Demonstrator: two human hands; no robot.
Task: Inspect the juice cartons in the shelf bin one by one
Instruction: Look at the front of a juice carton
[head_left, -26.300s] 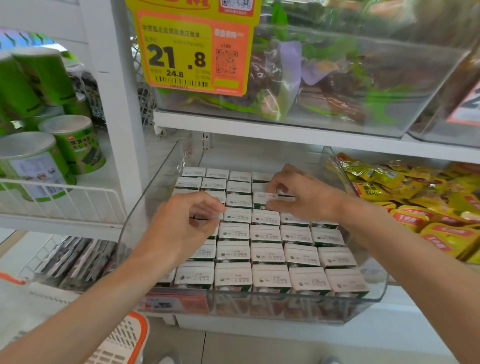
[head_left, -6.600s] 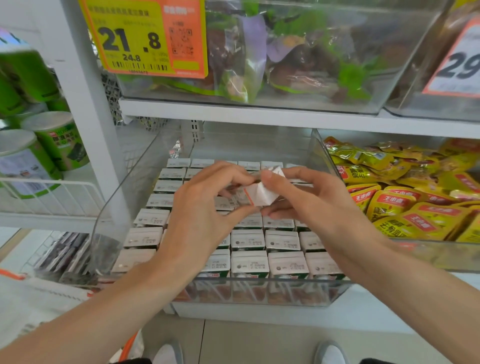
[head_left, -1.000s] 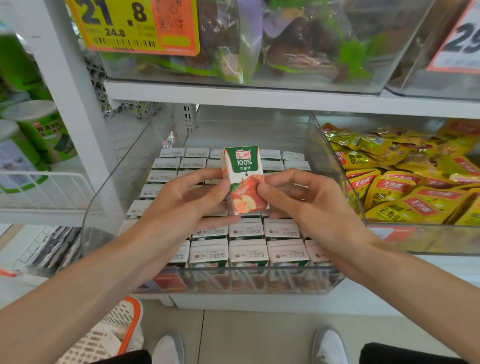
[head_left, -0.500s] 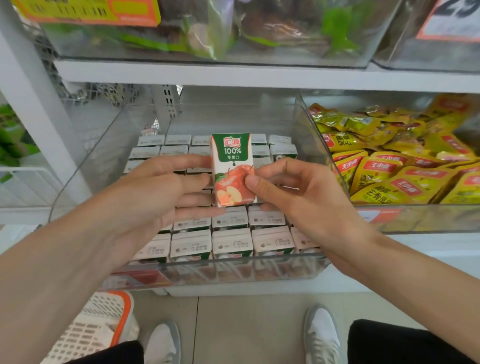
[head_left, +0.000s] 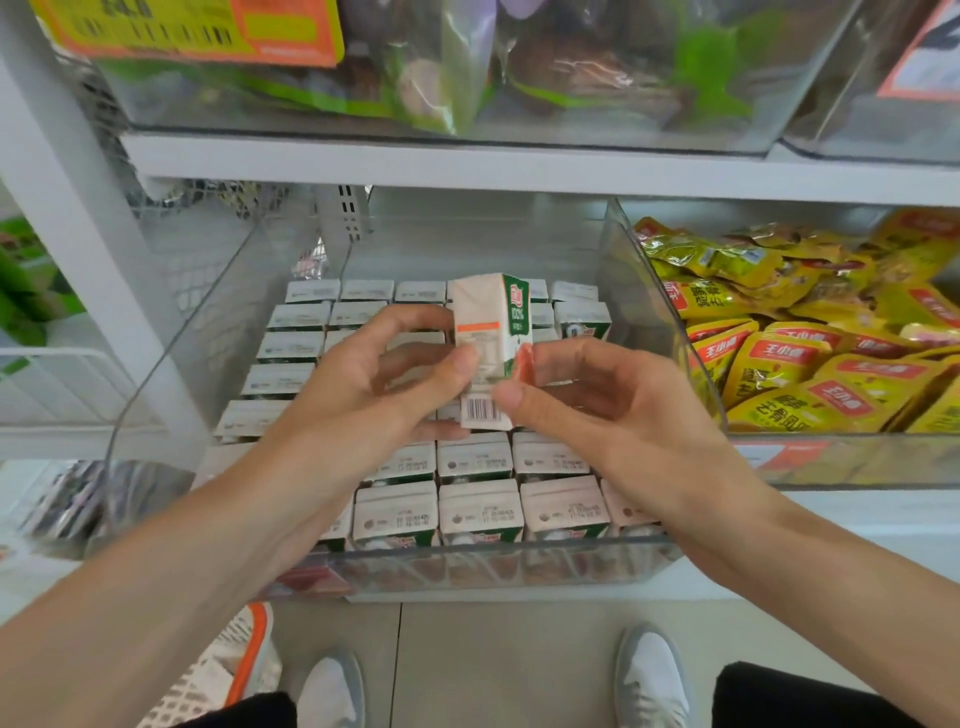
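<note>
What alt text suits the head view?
The left hand and right hand hold one juice carton, barcode side toward the camera, over a clear shelf bin packed with matching cartons. Yellow snack packets lie to the bin's right.

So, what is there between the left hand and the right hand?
One upright juice carton, barcode side toward the camera. The left hand and the right hand both pinch it. The head view shows this.

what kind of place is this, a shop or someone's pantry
Most likely a shop or convenience store: a barcoded price label on the upper bin, a clear shelf bin of identical juice cartons in rows, and yellow snack packets heaped beside it.
</note>
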